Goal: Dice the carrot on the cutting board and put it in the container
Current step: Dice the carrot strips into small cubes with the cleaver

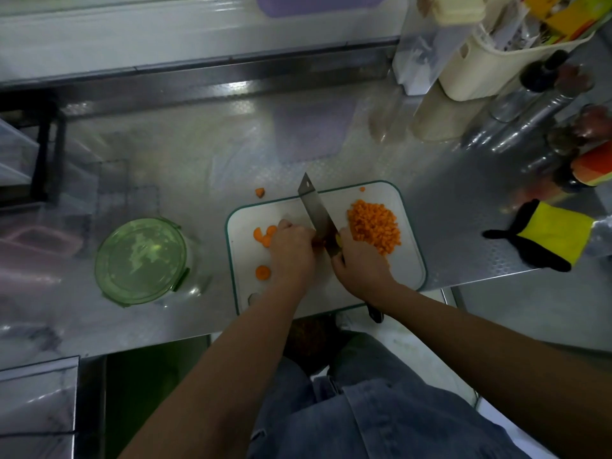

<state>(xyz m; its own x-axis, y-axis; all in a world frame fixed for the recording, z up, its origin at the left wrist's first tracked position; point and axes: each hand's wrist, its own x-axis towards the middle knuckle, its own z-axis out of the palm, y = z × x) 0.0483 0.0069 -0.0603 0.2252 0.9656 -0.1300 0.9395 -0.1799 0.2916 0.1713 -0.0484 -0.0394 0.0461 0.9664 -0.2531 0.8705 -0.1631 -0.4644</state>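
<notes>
- One cutting board (245, 256) lies mid-frame on the counter (198, 167).
- Right hand (359, 265): fingers wrapped round the handle of the one knife (316, 210).
- Left hand (291, 250): fingers curled over a carrot piece (317, 242) at the blade.
- One diced pile (374, 225) on the board's right, four rounds (262, 272) on its left.
- One green-lidded container (142, 260), lid on, sits left of the board.

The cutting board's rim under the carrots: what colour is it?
Teal green, framing the white cutting board; it shows best in the head view.
</notes>
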